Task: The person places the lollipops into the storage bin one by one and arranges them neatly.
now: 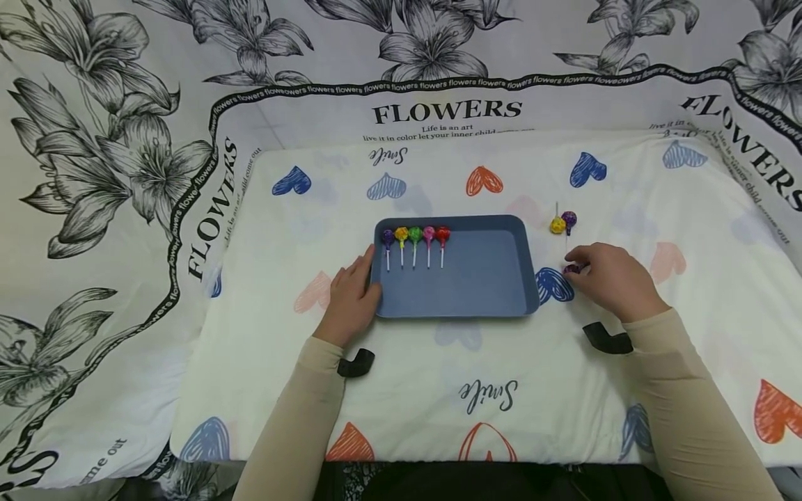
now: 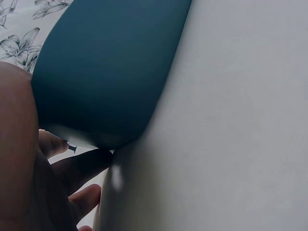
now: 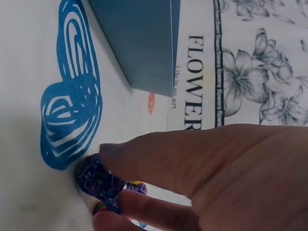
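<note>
Beside the left wall of a blue-grey tray (image 1: 464, 292) lies my left hand (image 1: 349, 299), its fingers extended along the outside and touching the tray. In the left wrist view the tray's side (image 2: 110, 72) rises right by the fingers. My right hand (image 1: 614, 282), to the right of the tray, pinches a dark purple wrapped lollipop (image 3: 98, 180) between thumb and fingers, low over the cloth. Several lollipops stand in a row inside the tray at upper left: purple (image 1: 388, 238), yellow (image 1: 401, 235), green (image 1: 415, 235), pink (image 1: 429, 235) and red (image 1: 442, 235).
Just beyond the right hand lie a yellow lollipop (image 1: 557, 225) and another purple lollipop (image 1: 569, 220), side by side. A white cloth with printed hearts (image 1: 482, 179) covers the surface, and a flower-print cloth (image 1: 432, 42) lies around it.
</note>
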`<state>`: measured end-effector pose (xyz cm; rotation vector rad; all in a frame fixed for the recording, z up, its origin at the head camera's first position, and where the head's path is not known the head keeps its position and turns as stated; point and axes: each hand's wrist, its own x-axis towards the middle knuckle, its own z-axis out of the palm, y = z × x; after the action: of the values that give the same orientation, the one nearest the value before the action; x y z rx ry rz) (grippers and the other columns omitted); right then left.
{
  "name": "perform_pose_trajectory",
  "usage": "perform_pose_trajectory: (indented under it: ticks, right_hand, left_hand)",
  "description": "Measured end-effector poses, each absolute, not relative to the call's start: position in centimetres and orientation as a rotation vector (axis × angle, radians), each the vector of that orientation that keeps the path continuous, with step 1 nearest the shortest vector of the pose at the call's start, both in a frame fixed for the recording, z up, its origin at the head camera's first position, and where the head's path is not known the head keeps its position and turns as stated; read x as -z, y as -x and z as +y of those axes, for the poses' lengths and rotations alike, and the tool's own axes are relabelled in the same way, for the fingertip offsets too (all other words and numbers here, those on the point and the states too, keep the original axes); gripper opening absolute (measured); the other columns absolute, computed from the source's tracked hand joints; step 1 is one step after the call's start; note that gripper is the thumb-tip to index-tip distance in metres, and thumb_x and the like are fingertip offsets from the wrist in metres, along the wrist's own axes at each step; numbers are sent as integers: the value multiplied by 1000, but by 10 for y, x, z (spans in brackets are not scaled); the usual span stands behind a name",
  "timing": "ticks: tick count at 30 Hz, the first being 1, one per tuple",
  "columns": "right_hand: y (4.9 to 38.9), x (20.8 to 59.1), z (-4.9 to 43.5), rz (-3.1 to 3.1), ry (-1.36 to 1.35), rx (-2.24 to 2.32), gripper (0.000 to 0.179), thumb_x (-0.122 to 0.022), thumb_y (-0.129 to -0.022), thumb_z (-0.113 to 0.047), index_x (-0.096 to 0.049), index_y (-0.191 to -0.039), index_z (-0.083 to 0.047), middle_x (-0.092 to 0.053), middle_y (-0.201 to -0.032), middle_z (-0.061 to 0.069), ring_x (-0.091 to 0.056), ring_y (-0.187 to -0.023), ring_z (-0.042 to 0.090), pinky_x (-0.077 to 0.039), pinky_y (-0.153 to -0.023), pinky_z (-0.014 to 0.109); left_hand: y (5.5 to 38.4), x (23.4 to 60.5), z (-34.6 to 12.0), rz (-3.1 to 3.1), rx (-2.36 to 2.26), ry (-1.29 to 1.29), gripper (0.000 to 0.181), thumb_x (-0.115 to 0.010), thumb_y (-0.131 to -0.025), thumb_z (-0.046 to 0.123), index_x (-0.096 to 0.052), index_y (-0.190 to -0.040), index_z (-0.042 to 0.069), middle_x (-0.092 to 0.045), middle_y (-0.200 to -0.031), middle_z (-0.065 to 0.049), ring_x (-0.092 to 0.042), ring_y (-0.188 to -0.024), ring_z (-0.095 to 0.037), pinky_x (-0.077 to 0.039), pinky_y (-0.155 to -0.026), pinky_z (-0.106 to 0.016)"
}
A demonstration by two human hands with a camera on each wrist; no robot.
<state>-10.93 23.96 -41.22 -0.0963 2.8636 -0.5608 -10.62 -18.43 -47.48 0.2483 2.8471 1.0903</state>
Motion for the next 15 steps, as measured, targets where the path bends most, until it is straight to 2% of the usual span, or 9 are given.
perform_pose_trajectory:
  ticks: [5, 9, 15]
  right_hand:
    - [107, 412, 241, 2829, 79, 523, 34, -63, -87, -10, -67, -119, 1, -67, -111, 24, -61, -98, 39, -50, -78, 55]
    - [106, 414, 242, 2829, 85, 493, 34, -65, -88, -11, -66, -119, 2, -66, -112, 26, -61, -101, 42, -50, -80, 57]
    - [105, 415, 242, 2879, 61, 489, 36, -68, -88, -19, -67, -115, 4, -66, -110, 26, -61, -93, 36, -53, -69, 50]
  left_hand:
    - [106, 473, -184, 2831, -1107, -246, 67, -41, -97, 22, -16, -158, 27, -34, -157, -7, -23, -147, -24, -2, -120, -45]
    - [106, 472, -184, 2836, -1106, -251, 67, -41, -97, 22, -16, -158, 26, -34, -156, -7, -24, -147, -24, -3, -120, -45]
    - [107, 473, -185, 2848, -1095, -253, 67, -42, -97, 22, -16, -158, 28, -34, -157, -6, -24, -147, -23, -4, -120, -45]
